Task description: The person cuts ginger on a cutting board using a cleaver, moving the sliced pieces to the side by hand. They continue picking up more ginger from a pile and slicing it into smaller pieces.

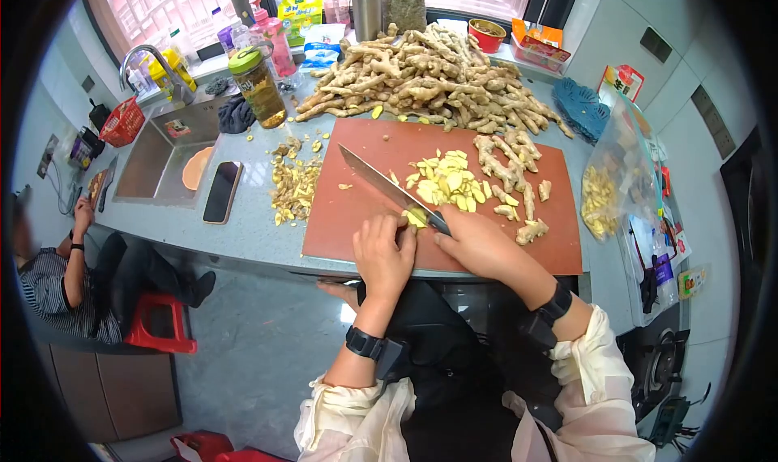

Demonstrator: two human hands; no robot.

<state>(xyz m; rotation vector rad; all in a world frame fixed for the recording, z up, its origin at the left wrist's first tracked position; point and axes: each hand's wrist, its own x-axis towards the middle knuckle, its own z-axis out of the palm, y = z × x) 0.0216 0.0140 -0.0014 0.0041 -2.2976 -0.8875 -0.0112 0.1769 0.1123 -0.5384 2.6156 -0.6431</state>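
Note:
My right hand point(480, 241) grips the dark handle of a kitchen knife point(381, 180). Its blade points up and left across the reddish-brown cutting board point(365, 235). My left hand point(382, 250) is closed with curled fingers at a piece of ginger point(415, 217), right beside the blade; the fingers partly hide that piece. Just beyond the knife lies a heap of yellow ginger slices point(447, 178). Whole knobs of ginger point(501, 166) rest on the board's right side. A large pile of unpeeled ginger point(438, 73) covers the counter behind the board.
Ginger scraps point(293, 182) and a phone point(223, 192) lie left of the board, near the sink point(134, 178). A lidded jar point(258, 89) stands behind them. On the right hangs a clear bag point(604, 194) with ginger slices. Another person point(69, 288) sits at far left.

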